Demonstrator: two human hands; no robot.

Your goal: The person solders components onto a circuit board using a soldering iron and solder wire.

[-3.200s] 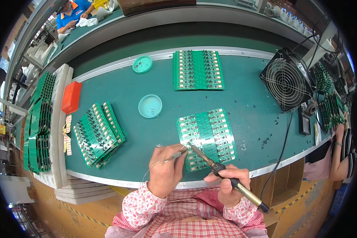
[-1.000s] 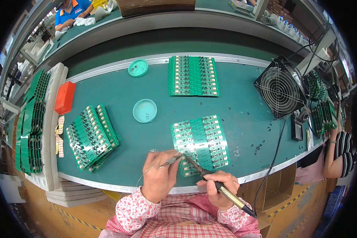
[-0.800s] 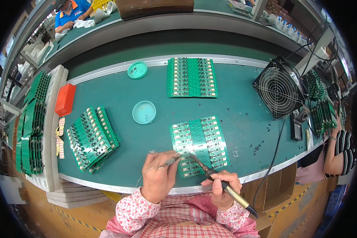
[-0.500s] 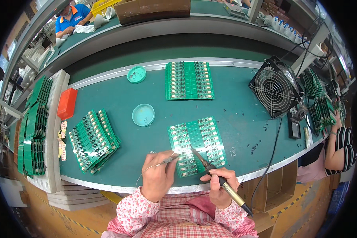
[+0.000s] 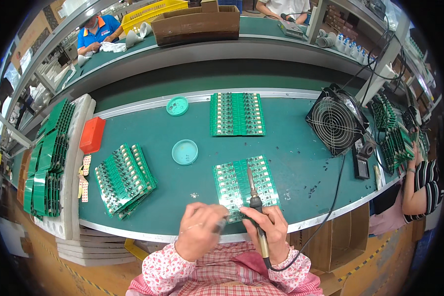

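Green circuit board (image 5: 235, 181) on worktop (image 5: 301, 170); above it, soldering iron (image 5: 256, 202) clasped in right grip (image 5: 270, 228), now pointing forward instead of slanting left; left grip (image 5: 200, 232) drawn back, hold too blurred to tell.

Lettering (image 5: 347, 241) on cardboard box (image 5: 352, 227) below bench (image 5: 177, 185); blue shirt's (image 5: 97, 35) chest print (image 5: 105, 32) unreadably small.

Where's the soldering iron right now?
Head view, just right of centre, lower half: the soldering iron is in the right hand, its tip pointing away from the person, seen against the nearest green circuit board.
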